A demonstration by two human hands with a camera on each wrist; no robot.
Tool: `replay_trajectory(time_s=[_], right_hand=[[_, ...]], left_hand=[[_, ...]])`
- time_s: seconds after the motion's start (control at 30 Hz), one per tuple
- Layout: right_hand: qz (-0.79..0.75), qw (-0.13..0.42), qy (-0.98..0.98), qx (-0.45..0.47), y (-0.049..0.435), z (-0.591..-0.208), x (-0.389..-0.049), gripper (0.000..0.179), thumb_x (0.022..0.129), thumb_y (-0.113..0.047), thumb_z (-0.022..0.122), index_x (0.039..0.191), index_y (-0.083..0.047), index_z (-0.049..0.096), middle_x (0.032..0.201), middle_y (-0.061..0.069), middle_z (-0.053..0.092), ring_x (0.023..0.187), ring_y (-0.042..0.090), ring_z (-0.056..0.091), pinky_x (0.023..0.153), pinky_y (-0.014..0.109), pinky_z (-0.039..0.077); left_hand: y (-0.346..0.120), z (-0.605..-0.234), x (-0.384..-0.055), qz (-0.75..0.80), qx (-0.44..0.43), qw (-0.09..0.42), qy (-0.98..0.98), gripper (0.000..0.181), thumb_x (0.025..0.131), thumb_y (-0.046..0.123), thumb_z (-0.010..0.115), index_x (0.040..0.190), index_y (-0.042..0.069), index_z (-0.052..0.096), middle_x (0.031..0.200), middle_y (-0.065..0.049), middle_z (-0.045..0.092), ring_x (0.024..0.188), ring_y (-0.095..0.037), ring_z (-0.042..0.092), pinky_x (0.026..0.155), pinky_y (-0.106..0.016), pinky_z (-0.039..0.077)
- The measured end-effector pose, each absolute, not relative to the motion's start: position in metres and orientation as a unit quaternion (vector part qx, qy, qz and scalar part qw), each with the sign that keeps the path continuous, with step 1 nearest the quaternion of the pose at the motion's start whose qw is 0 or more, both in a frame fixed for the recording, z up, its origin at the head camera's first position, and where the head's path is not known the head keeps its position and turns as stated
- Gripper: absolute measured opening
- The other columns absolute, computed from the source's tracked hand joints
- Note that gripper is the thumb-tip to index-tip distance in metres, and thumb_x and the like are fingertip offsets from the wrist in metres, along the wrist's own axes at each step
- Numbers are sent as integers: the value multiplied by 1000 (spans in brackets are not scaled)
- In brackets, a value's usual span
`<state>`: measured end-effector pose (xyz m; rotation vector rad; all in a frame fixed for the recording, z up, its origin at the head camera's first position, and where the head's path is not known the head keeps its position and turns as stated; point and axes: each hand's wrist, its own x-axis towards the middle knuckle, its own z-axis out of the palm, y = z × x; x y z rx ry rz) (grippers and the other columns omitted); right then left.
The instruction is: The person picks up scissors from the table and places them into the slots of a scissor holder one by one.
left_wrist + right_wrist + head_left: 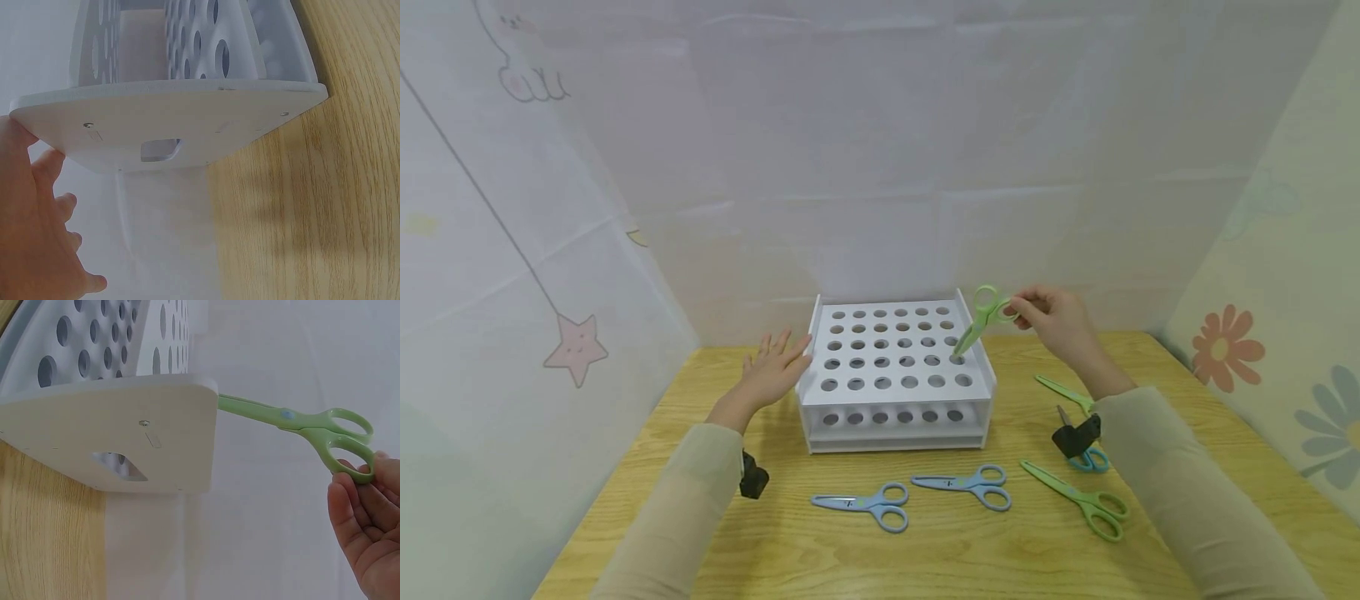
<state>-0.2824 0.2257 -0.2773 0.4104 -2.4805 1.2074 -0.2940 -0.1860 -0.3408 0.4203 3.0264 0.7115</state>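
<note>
Green scissors slant tip-down over the right side of a white rack with rows of round holes. My right hand pinches one of their finger loops between thumb and fingers. In the head view the tips meet a hole in the rightmost column; whether they are inside it I cannot tell. In the right wrist view the rack's side panel hides the tips. At the rack's left side, my left hand touches the panel's upper edge with its fingers spread, as the left wrist view of that hand also shows.
Two pairs of blue scissors, one left and one right, lie in front of the rack. To the right lie green scissors, teal-handled scissors and another green pair, partly behind the right sleeve. A draped wall stands behind the wooden table.
</note>
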Motion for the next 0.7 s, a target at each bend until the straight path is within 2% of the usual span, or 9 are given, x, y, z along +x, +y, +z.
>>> replay_trajectory(time_s=[0.1,0.23,0.3,0.5,0.7], right_hand=[[423,170,-878,146,225,-278,-284,32,95,-26,52,101,4,62,93,16,67,69,8,61,64,17,49],[419,167,-880,149,223,-279,-286,32,95,-25,52,101,4,62,93,17,67,69,9,61,67,28,52],[416,167,-882,149,223,-280,-287,31,95,-25,52,101,4,62,92,17,67,69,10,61,67,29,52],[413,163,-884,145,222,-285,-291,29,95,-24,52,100,2,63,91,15,67,70,14,61,63,19,50],[409,166,-886,143,220,-290,-295,28,94,-25,53,98,1,63,89,13,67,71,18,61,63,20,50]], left_hand=[[-186,-340,-294,228,135,3,964,55,99,47,23,148,21,21,152,-13,-2,134,-38,-15,95,-68,-9],[-185,-339,-293,231,135,6,964,55,99,46,24,148,21,21,152,-13,-2,134,-38,-16,95,-68,-9],[-185,-339,-293,232,134,7,963,55,99,46,24,148,21,21,152,-13,-2,134,-38,-16,95,-67,-10],[-185,-339,-293,231,132,7,964,55,99,46,24,148,21,22,152,-13,-1,134,-38,-16,95,-67,-10],[-185,-340,-293,230,129,8,965,55,99,46,24,148,22,21,153,-12,-1,134,-37,-17,95,-67,-10]])
